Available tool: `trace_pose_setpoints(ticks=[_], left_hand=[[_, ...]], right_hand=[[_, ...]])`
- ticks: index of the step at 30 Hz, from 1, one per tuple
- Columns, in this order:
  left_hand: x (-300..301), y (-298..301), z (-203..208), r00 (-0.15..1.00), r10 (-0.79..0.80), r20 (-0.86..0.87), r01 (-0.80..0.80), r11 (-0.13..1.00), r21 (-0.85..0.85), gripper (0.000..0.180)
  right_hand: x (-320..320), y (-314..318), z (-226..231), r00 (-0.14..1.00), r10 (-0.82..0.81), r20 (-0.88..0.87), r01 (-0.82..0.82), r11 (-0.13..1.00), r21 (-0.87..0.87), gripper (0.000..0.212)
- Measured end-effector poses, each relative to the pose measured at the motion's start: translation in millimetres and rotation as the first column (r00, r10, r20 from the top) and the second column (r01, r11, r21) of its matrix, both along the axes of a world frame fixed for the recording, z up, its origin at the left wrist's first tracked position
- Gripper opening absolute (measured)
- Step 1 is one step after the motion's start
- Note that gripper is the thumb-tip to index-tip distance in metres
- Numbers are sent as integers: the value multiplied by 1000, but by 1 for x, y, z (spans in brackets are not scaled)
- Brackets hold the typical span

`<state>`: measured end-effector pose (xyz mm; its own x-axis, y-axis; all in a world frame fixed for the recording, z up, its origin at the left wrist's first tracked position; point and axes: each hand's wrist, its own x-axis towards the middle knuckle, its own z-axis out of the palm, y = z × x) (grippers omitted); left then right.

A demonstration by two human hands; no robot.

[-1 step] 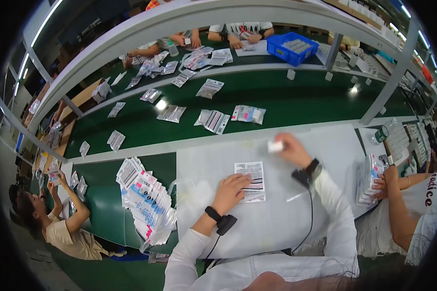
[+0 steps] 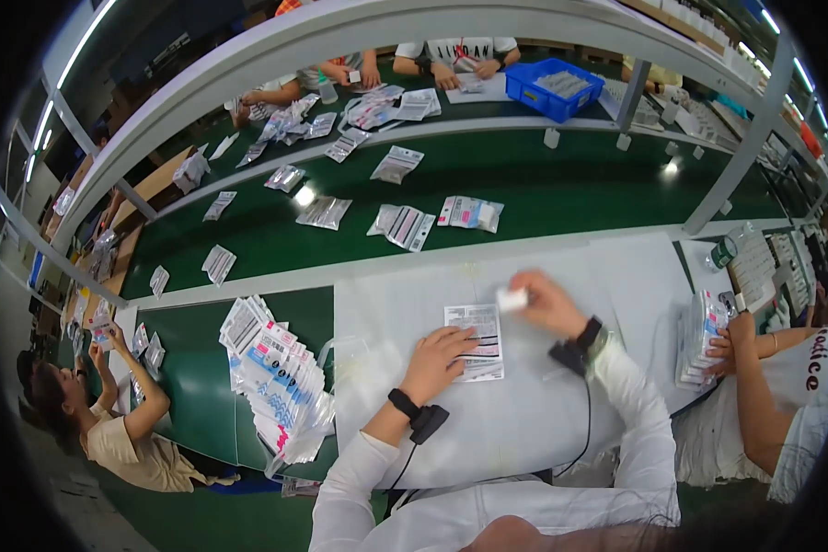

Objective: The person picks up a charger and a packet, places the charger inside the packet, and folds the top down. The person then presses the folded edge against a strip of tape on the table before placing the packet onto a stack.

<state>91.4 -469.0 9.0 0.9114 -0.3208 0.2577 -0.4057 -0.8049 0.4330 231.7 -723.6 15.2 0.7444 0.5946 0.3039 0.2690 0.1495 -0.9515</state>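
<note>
My left hand [image 2: 438, 362] lies flat with fingers stretched over a printed flat packet [image 2: 484, 366] on the white work sheet [image 2: 524, 432]. The packet's lower left part is hidden under those fingers. Between the fingertips of my right hand [image 2: 547, 305] is a small white block [image 2: 512, 300], held just above the packet's upper right corner. The block is smeared by motion, so its finer shape does not show. Left of the sheet, a fanned pile of flat printed packets [image 2: 281, 373] lies on the green table.
Filled packets [image 2: 402, 227] lie scattered on the green belt [image 2: 543, 184] beyond. A grey rail [image 2: 451, 28] arches overhead. At right, a co-worker's hand [image 2: 729, 345] holds a stack of packets [image 2: 699, 340]. A blue bin [image 2: 552, 92] stands across the belt.
My right hand has moved a little left and nearer to me with the white block, closer to the packet. My left hand has stayed in place.
</note>
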Motion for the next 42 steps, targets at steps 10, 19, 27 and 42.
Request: trace_pose_setpoints(ticks=[10,19,27,42], left_hand=[[15,-20,-2,1000,-14,8,16,960,-280,25],[12,-46,19,974,44,222,-51,998,29,33],[23,-71,31,929,115,352,-216,940,264,31],[39,-93,35,856,241,458,-427,829,362,14]], right_hand=[[-107,8,24,813,12,582,312,835,-453,37],[-70,26,11,917,-239,320,380,773,-509,46],[-55,13,12,957,-189,220,269,862,-429,47],[-64,6,4,938,-129,323,284,821,-495,29]])
